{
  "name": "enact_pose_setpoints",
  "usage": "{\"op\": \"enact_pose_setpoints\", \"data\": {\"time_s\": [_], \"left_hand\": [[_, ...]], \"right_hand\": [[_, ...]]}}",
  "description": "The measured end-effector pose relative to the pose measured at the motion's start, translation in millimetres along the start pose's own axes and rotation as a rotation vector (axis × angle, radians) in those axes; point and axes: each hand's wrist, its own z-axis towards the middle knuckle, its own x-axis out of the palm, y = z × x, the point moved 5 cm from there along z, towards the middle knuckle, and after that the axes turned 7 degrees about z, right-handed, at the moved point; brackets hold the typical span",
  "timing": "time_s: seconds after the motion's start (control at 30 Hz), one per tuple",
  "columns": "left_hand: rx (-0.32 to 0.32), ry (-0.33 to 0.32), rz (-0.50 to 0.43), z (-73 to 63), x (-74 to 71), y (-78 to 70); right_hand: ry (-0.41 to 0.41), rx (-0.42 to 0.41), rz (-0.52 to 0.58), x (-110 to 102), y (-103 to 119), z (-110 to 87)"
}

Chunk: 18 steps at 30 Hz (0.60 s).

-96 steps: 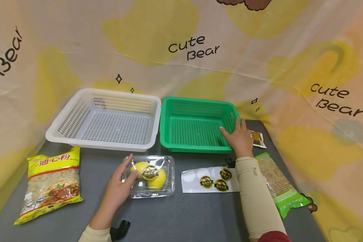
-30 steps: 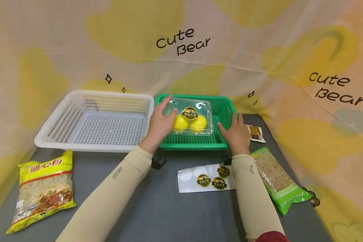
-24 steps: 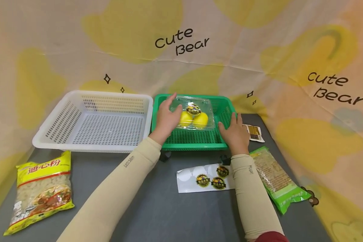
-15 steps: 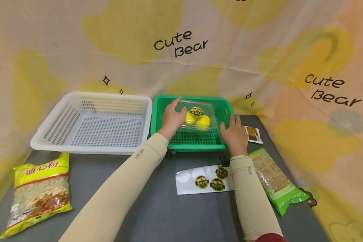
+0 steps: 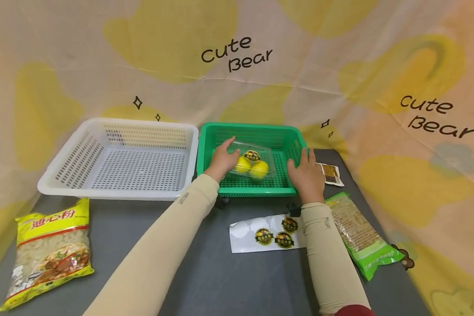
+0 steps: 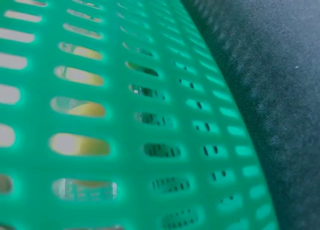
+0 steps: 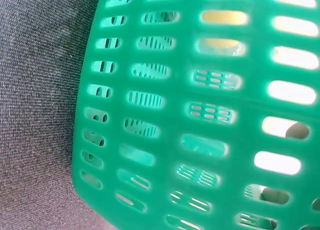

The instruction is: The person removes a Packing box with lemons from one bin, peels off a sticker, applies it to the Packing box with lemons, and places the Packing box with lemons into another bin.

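My left hand (image 5: 223, 161) holds the left side of a clear plastic fruit box (image 5: 265, 154) inside the green basket (image 5: 256, 192). Two yellow fruits (image 5: 259, 169) lie in the box, and a round black-and-gold sticker (image 5: 252, 156) is on its lid. Whether the box touches the basket floor, I cannot tell. My right hand (image 5: 307, 177) grips the basket's right rim, thumb on the inner side. Both wrist views show the slotted green basket wall (image 6: 120, 135), with yellow showing through some slots; neither hand is visible there.
A white basket (image 5: 118, 193) stands left of the green one. In front lie a yellow pasta bag (image 5: 51, 252), a sticker sheet (image 5: 242, 239) and a green-ended bag (image 5: 359, 232). A small packet (image 5: 332, 174) sits at the right. A printed cloth (image 5: 162, 52) hangs behind.
My left hand has carried the fruit box from the table into the green basket and, in the last half second, lowered it. My right hand has stayed at the basket's right rim.
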Motion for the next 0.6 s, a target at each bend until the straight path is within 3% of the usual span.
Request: {"op": "enact_pose_setpoints", "data": {"time_s": [0.17, 0.3, 0.6], "left_hand": [[-0.014, 0.07, 0.118, 1.3, 3.4, 2.2], [-0.06, 0.103, 0.196, 7.8, 6.6, 6.9], [-0.099, 0.092, 0.253, 13.4, 9.2, 11.1]], "right_hand": [[-0.005, -0.006, -0.001, -1, 0, 1.3], [-0.007, -0.011, 0.004, -2, 0, 1.9], [0.012, 0.003, 0.009, 0, 0, 1.9]]}}
